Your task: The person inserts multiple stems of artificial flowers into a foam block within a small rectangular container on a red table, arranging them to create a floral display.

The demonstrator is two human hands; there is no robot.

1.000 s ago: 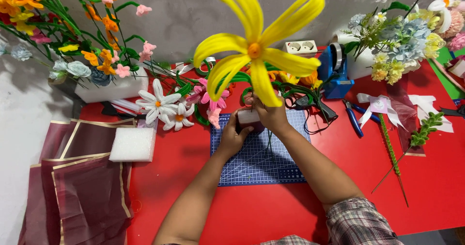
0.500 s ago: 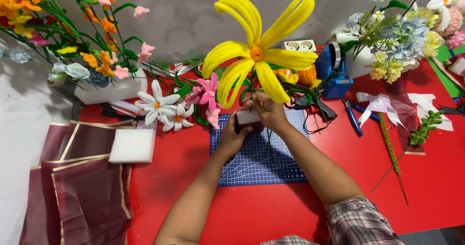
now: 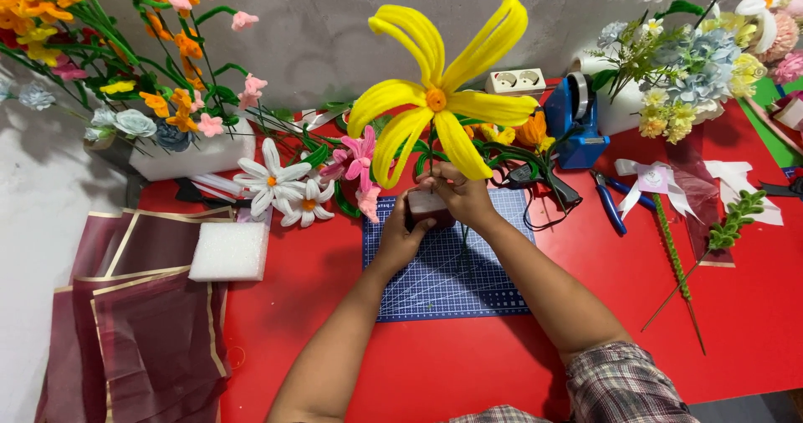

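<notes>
Left hand [image 3: 400, 237] grips small dark red block [image 3: 428, 206] | right hand [image 3: 465, 197] pinches stem of large yellow pipe-cleaner flower [image 3: 437, 101], upright above blue cutting mat [image 3: 452, 260] on red tabletop [image 3: 335, 306] | bloom fully shaped (stem seating apparently unfinished).

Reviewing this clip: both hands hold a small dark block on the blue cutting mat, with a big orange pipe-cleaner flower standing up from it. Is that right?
Not quite: the head view shows the big flower is yellow, with only a small orange centre. The rest holds: the left hand and right hand hold the small dark block over the blue cutting mat.
</notes>
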